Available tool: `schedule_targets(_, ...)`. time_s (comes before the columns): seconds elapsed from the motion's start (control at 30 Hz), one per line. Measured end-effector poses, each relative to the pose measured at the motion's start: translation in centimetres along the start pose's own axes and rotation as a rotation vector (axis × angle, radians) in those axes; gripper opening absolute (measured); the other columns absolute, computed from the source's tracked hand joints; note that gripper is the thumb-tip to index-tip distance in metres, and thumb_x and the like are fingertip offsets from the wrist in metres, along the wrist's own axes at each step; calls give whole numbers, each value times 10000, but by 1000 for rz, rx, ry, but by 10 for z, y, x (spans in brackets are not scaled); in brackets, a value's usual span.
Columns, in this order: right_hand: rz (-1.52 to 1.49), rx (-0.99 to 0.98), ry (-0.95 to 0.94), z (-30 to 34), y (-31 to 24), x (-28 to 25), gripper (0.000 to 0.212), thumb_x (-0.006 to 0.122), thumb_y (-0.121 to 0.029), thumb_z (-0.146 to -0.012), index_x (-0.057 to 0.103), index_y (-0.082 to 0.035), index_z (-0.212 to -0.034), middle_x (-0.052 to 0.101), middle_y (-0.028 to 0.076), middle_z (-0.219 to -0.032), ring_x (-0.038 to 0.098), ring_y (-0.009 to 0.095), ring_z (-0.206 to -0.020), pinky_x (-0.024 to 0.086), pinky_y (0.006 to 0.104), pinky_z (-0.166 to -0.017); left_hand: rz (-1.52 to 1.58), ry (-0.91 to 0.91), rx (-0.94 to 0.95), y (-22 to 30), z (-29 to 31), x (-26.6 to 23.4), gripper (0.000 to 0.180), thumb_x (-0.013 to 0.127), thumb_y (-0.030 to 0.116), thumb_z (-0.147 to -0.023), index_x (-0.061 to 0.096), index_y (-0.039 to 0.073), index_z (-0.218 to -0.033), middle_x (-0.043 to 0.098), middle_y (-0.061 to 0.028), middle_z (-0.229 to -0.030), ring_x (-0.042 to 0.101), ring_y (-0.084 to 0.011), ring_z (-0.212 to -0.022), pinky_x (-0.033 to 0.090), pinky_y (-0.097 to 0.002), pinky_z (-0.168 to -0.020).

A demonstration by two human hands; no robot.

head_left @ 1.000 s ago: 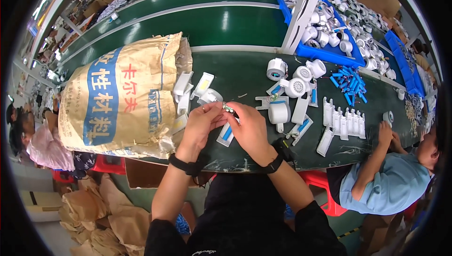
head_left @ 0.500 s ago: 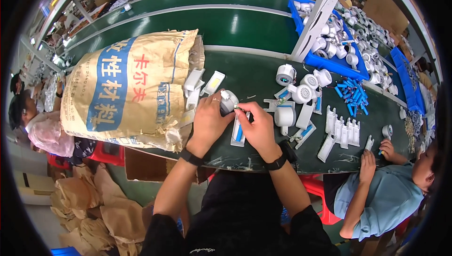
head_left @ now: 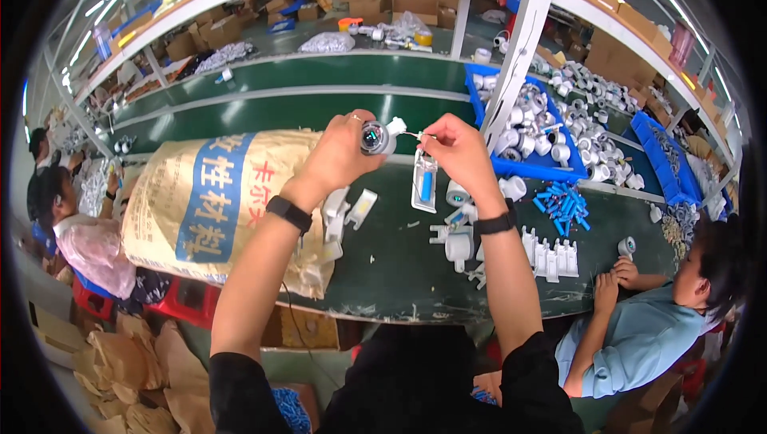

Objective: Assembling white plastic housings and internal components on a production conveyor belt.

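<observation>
My left hand is closed around a round grey-and-white fan head, its small lit display facing me. From its white neck a thin wire runs across to my right hand, whose thumb and forefinger pinch the wire's end. Just below those fingertips hangs a white handle shell with a blue battery in it; whether the fingers also grip the shell is hidden. Both hands are raised above the green bench. White handle pieces lie under my left forearm.
A large paper sack lies at left. Blue batteries, white shells and another fan head are on the right. Behind a metal post stands a blue bin of fan heads. A co-worker sits at right.
Both hands have lifted up and away from the bench, carrying the fan head and the battery-filled shell. The fan head has turned to show its display, and the view has tilted upward.
</observation>
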State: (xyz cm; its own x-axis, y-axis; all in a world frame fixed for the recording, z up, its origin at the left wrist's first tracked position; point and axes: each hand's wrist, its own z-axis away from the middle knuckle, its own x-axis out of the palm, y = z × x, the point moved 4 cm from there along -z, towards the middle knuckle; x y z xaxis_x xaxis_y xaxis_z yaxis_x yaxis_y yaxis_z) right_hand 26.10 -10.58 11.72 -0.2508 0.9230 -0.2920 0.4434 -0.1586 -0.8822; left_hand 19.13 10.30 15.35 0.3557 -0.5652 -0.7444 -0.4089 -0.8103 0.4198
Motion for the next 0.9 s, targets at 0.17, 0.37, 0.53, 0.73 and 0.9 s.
schedule_targets(0.17,305,-59,55,-89,26,18,116,717,-111,-823,669,-22,-879,718,119,-759,713,208,-701,538,317,-646,-70,-6,-17,-82,-71,28,549,844,176,-692,617,-9,-1156,667,-231,-1099,603,-410,-1088,503,-441,-955)
schedule_targets(0.37,632,-77,222,-145,127,59,74,635,-50,-838,579,-29,-881,675,217,-809,671,433,-788,551,507,-697,-98,-115,-133,-174,-123,117,566,845,159,-665,622,46,-1173,669,-185,-1138,594,-397,-1112,499,-434,-975)
schedule_targets(0.53,604,76,266,-150,190,93,91,627,-53,-862,553,-27,-908,660,219,-830,662,447,-786,550,529,-695,-120,-194,-184,-229,-132,171,573,837,145,-671,616,50,-1191,657,-159,-1184,575,-382,-1145,496,-424,-987)
schedule_targets(0.73,583,152,310,-156,227,104,90,617,-55,-881,546,-19,-923,652,212,-823,664,442,-779,553,521,-688,-93,-174,-102,-255,-134,204,574,826,113,-661,617,55,-1193,658,-152,-1180,583,-386,-1112,495,-429,-982)
schedule_targets(0.9,575,235,308,-157,233,105,104,630,-74,-888,544,-20,-910,672,223,-832,676,440,-809,556,518,-706,-100,-189,-93,-263,-136,213,616,824,94,-648,614,57,-1226,652,-152,-1204,581,-385,-1128,493,-421,-990)
